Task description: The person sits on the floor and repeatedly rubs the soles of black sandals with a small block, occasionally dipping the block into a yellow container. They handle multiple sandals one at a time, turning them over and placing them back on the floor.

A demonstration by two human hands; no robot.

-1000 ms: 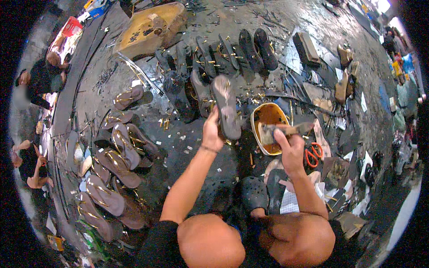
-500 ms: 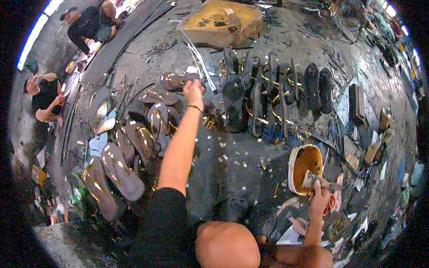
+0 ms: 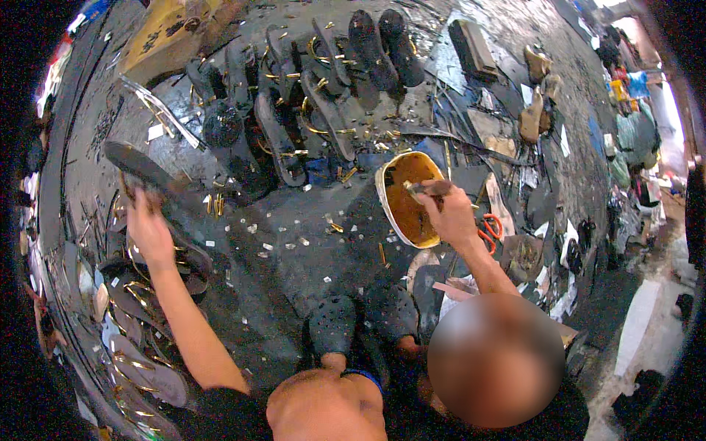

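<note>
My left hand [image 3: 150,228] is closed on the edge of a dark flip-flop [image 3: 140,163], lifted and tilted above other flip-flops with gold straps [image 3: 143,367] piled at the left. My right hand [image 3: 450,217] grips a brush [image 3: 437,189] by its dark handle. The brush head dips into a pale-rimmed tub [image 3: 385,209] coated inside with amber-brown glue-like stuff [image 3: 412,167]. Beyond my hands, several dark flip-flops [image 3: 276,140] stand propped in rows, some with gold straps.
Red-handled scissors [image 3: 490,229] lie right of the tub among scraps. A yellowish block [image 3: 158,55] sits far left, near white strips [image 3: 165,110]. A dark block [image 3: 472,48] and shoe lasts [image 3: 532,114] lie far right. Dark clogs [image 3: 332,323] are on my feet.
My view has swung to the right. The flip-flop my left hand was reaching to in the pile is now raised in it. My right hand keeps the brush at the tub.
</note>
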